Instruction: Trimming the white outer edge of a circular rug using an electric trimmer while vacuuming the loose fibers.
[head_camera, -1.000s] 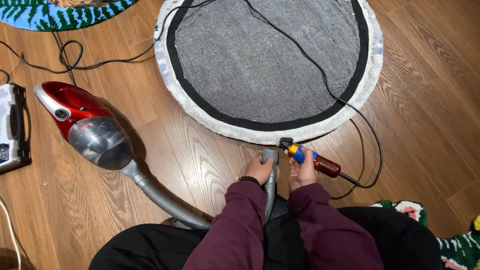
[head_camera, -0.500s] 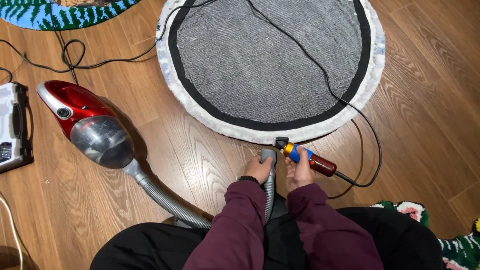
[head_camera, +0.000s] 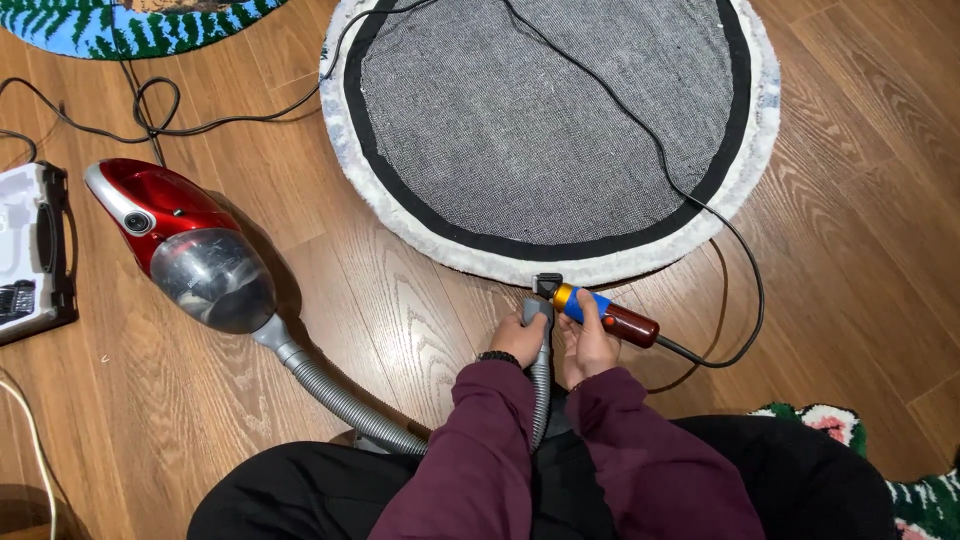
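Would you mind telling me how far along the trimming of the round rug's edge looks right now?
Done: the round rug lies backing up, its black border in place. In hand: the right hand holds the corded trimmer at the near white edge, and the left hand holds the vacuum hose nozzle beside it. Left: I cannot tell how much fringe is trimmed; the rest of the rim looks alike.

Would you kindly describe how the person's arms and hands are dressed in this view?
Both arms are covered by long, loose maroon sleeves that reach the wrists. The left hand is bare, with a dark band at its wrist just past the cuff. The right hand is bare too, with no glove or ring visible.
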